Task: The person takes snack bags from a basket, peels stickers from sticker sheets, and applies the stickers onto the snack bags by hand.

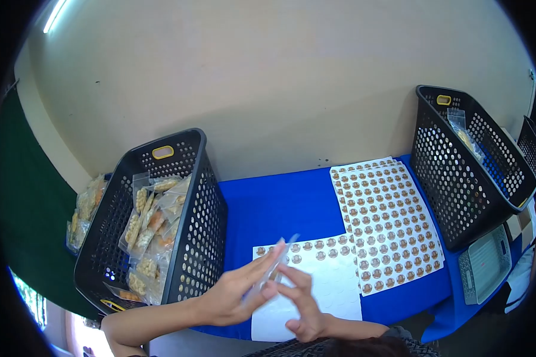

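Observation:
A clear plastic bag (pixel 287 254) is held up nearly edge-on in front of me. My left hand (pixel 235 291) grips it, with the fingers stretched along its far left side. My right hand (pixel 307 297) touches the bag from the right with bent fingertips, and its thumb stands apart below. Something small and brownish shows between the fingers on the bag; I cannot tell if it is a sticker. Under both hands lies a partly used sheet of round stickers (pixel 327 279), with a few brown stickers left along its top rows.
A black basket (pixel 199 238) with several filled bags (pixel 152 223) stands left; more bags (pixel 86 205) lie beyond it. Right are stacked sticker sheets (pixel 387 223), another black basket (pixel 452 178) with a bag (pixel 466 137) inside, and a grey tray (pixel 485 271). Blue cloth (pixel 268 205) covers the table.

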Available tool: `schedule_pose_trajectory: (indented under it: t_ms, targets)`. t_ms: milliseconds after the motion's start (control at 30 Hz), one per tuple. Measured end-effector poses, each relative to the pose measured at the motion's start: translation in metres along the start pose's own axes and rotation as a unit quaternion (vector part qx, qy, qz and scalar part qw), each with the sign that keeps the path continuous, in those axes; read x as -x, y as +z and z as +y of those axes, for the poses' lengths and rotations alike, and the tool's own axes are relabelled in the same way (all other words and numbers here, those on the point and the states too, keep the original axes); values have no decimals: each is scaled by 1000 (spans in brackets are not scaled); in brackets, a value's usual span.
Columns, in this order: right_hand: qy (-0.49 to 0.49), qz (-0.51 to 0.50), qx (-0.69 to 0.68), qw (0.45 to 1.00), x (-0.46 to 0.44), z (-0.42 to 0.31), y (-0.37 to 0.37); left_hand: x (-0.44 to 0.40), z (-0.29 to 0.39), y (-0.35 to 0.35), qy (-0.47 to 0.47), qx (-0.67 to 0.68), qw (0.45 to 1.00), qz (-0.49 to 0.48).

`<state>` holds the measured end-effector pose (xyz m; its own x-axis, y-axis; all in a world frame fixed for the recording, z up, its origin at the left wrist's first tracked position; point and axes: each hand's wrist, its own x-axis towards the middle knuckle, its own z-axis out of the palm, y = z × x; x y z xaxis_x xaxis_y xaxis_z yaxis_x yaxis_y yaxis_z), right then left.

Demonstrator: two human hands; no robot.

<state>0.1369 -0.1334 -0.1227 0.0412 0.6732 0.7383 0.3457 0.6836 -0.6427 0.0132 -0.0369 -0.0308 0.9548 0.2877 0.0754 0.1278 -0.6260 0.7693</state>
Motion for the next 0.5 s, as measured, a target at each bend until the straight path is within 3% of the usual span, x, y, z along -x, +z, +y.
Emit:
schedule_pose_trajectory:
  t_ms: [33, 67, 133, 200, 267, 300, 500]
  targets:
    - [25, 61, 19, 998, 3, 1, 0, -1, 1, -2, 51, -29, 996, 70]
    - [37, 189, 36, 981, 4, 6, 5, 0, 1, -3, 50, -28, 996, 72]
    - [75, 313, -88, 943, -9, 7, 2, 2, 0, -5, -13, 16, 999, 30]
    - [85, 305, -94, 944, -15, 4, -11, 2, 3, -4, -11, 28, 999, 24]
    - [134, 77, -154, 976, -11, 7, -25, 3, 6, -2, -11, 47, 999, 7]
    - [120, 39, -151, 980, -13, 3, -29, 3, 6, -2, -12, 47, 999, 8]
    - [136, 34, -200, 970, -8, 2, -18, 5, 6, -2, -22, 24, 998, 61]
